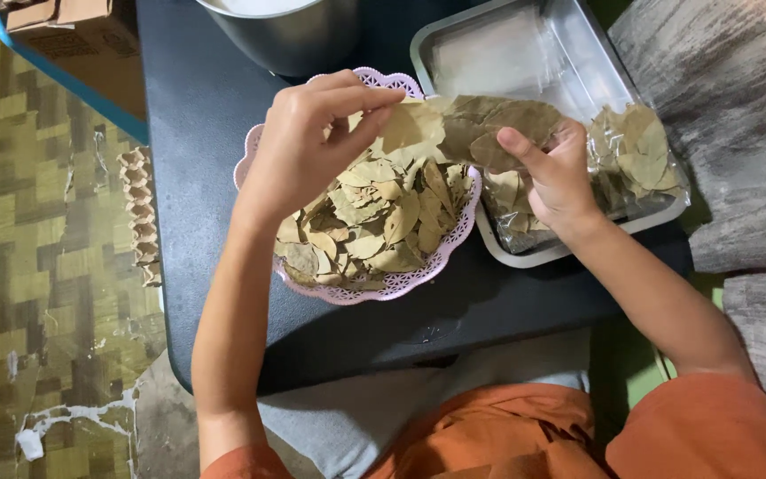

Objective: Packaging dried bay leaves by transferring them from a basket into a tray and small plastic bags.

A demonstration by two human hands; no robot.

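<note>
Head view: both hands are up over a dark table [223,115], sharing a small stack of dried bay leaves [467,131]. Left hand [308,146] has thumb and fingertips pinched on the left end of the top leaf. Right hand [556,177] clamps the stack from the other side, thumb across the top, fingers curled under. The held leaves hang above the gap between two containers, touching neither.

Below the left hand: a pink lace-edged plastic basket [441,257], already well filled with loose bay leaves. Just right of it, touching or nearly so: a steel tray [578,62] with a clear plastic bag of bay leaves [636,155] lying in its near end; far end of the tray mostly bare.

Progress, judging by the piles: a good share of leaves sits loose in the basket, a fair amount remains in the bag. Partway through, not near finished.

Also in view: steel pot [290,35] at the table's far edge, cardboard box [73,35] on the patterned floor at left, orange shorts at bottom.
</note>
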